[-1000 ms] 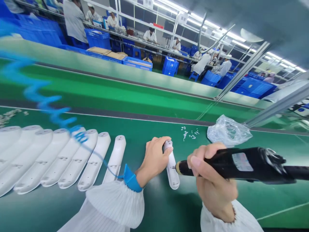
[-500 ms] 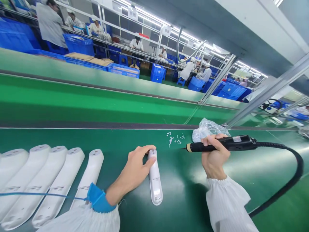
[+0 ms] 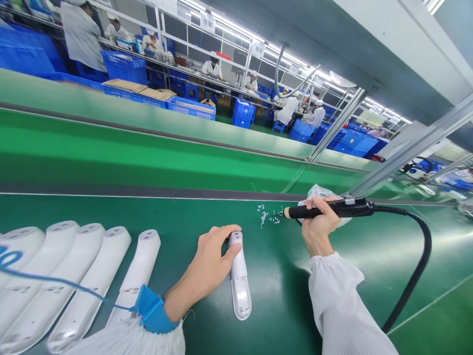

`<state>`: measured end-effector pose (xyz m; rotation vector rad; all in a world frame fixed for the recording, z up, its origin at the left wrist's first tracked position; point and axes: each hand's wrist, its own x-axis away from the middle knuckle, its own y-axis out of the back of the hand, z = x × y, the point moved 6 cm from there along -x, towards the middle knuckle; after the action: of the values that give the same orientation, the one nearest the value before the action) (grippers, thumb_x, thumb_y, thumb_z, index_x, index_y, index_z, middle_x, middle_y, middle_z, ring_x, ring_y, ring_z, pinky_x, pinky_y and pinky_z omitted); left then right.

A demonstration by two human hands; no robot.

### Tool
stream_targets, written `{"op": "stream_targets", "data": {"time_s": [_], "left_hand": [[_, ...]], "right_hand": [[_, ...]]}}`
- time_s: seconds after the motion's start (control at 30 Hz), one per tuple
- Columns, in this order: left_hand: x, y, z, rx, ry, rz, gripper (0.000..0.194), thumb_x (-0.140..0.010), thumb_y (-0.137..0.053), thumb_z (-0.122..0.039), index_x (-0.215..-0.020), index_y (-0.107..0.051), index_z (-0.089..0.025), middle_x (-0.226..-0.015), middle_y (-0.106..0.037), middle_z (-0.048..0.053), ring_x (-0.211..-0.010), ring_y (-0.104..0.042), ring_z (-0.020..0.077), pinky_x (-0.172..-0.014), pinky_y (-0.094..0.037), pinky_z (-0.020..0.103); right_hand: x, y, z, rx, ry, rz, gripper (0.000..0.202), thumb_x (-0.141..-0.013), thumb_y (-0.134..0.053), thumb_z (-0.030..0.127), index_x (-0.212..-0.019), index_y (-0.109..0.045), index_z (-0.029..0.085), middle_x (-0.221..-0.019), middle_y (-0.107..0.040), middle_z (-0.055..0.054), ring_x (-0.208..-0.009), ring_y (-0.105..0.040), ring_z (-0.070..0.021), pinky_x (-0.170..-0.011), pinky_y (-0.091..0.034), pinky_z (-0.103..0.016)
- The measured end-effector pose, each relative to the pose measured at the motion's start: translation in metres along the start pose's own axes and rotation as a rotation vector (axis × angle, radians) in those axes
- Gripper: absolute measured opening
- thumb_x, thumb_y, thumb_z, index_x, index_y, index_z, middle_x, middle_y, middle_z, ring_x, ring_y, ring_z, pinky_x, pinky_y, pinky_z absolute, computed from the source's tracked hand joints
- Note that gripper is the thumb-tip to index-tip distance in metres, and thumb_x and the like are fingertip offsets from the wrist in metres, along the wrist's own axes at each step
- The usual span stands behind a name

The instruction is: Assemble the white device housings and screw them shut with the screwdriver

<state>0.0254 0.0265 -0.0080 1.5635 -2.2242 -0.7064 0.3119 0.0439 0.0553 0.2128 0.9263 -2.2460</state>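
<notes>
My left hand (image 3: 212,254) is closed around the upper end of a white plastic housing (image 3: 241,291), thumb on one side and fingers over its top. The housing lies on the green bench, with a recessed section at its near end. In my right hand (image 3: 320,222) is a black electric screwdriver (image 3: 340,208), held level with its tip pointing left. That tip is over a scatter of small screws (image 3: 264,217) on the bench. Behind my right hand lies a clear plastic bag (image 3: 318,191), partly covered by hand and tool.
Several similar white housings (image 3: 84,281) lie side by side at the left. A blue wrist strap (image 3: 153,310) with a cord is on my left wrist. The screwdriver's black cable (image 3: 417,281) curves down at right. A metal post (image 3: 336,125) stands beyond the bench; people work farther back.
My right hand has brought the electric screwdriver left and slightly up, so its tip reaches the small screws. My left hand keeps its hold on the housing.
</notes>
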Motion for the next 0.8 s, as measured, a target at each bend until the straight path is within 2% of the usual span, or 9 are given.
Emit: {"op": "stream_targets", "data": {"time_s": [0.1, 0.2, 0.27, 0.33, 0.47, 0.57, 0.67, 0.8], "left_hand": [[0.001, 0.0, 0.0, -0.011, -0.002, 0.0, 0.034, -0.093, -0.052, -0.028, -0.126, -0.063, -0.028, -0.117, -0.068, 0.006, -0.112, -0.059, 0.029, -0.1, -0.044, 0.05], [0.004, 0.001, -0.01, -0.079, -0.104, -0.088, 0.034, -0.094, -0.053, -0.023, -0.127, -0.06, -0.025, -0.127, -0.065, 0.006, -0.12, -0.055, 0.028, -0.104, -0.038, 0.05], [0.009, 0.0, -0.021, -0.151, -0.227, -0.161, 0.031, -0.095, -0.054, -0.02, -0.125, -0.06, -0.024, -0.136, -0.06, 0.006, -0.127, -0.049, 0.0279, -0.107, -0.033, 0.05], [0.015, -0.005, -0.031, -0.19, -0.327, -0.183, 0.025, -0.096, -0.054, -0.02, -0.12, -0.062, -0.025, -0.14, -0.058, 0.005, -0.13, -0.046, 0.0274, -0.108, -0.03, 0.048], [0.023, -0.011, -0.041, -0.132, -0.374, -0.172, 0.024, -0.097, -0.057, -0.024, -0.12, -0.063, -0.027, -0.14, -0.06, 0.004, -0.131, -0.047, 0.0264, -0.108, -0.03, 0.045], [0.026, -0.01, -0.045, -0.077, -0.399, -0.153, 0.015, -0.099, -0.056, -0.026, -0.109, -0.068, -0.027, -0.128, -0.068, 0.001, -0.122, -0.053, 0.0233, -0.106, -0.03, 0.043], [0.026, -0.008, -0.048, -0.063, -0.405, -0.12, 0.023, -0.102, -0.05, -0.027, -0.091, -0.07, -0.025, -0.104, -0.075, -0.002, -0.105, -0.061, 0.0203, -0.102, -0.031, 0.043], [0.026, -0.005, -0.05, -0.082, -0.425, -0.136, 0.023, -0.101, -0.055, -0.028, -0.084, -0.07, -0.024, -0.087, -0.076, -0.003, -0.094, -0.063, 0.0201, -0.099, -0.031, 0.043]], "right_hand": [[0.0, -0.001, 0.004, -0.002, -0.022, -0.007, 0.032, -0.061, -0.071, 0.011, -0.071, -0.042, 0.021, -0.052, -0.044, 0.01, -0.046, -0.047, -0.0091, -0.057, -0.042, -0.027], [0.009, -0.006, 0.023, -0.006, -0.056, -0.01, 0.03, -0.063, -0.068, 0.01, -0.071, -0.041, 0.021, -0.052, -0.041, 0.009, -0.047, -0.045, -0.0092, -0.058, -0.042, -0.027], [0.021, -0.012, 0.04, -0.007, -0.091, -0.016, 0.029, -0.064, -0.066, 0.008, -0.07, -0.041, 0.021, -0.052, -0.039, 0.008, -0.049, -0.044, -0.0095, -0.058, -0.042, -0.027], [0.038, -0.019, 0.058, -0.008, -0.14, -0.022, 0.028, -0.065, -0.065, 0.007, -0.069, -0.041, 0.02, -0.051, -0.036, 0.007, -0.049, -0.041, -0.0095, -0.058, -0.041, -0.027], [0.07, -0.029, 0.079, -0.004, -0.262, -0.063, 0.022, -0.066, -0.062, 0.007, -0.07, -0.045, 0.02, -0.052, -0.033, 0.006, -0.048, -0.036, -0.0089, -0.056, -0.04, -0.025], [0.084, -0.03, 0.084, -0.003, -0.339, -0.105, 0.019, -0.065, -0.061, 0.008, -0.069, -0.046, 0.019, -0.055, -0.03, 0.006, -0.05, -0.033, -0.0086, -0.055, -0.039, -0.024], [0.09, -0.03, 0.086, -0.004, -0.359, -0.107, 0.019, -0.064, -0.061, 0.008, -0.069, -0.047, 0.02, -0.058, -0.028, 0.006, -0.051, -0.032, -0.0086, -0.055, -0.039, -0.024], [0.092, -0.03, 0.087, -0.006, -0.358, -0.108, 0.018, -0.063, -0.06, 0.008, -0.069, -0.048, 0.02, -0.06, -0.027, 0.005, -0.051, -0.029, -0.0092, -0.053, -0.037, -0.024]]}}
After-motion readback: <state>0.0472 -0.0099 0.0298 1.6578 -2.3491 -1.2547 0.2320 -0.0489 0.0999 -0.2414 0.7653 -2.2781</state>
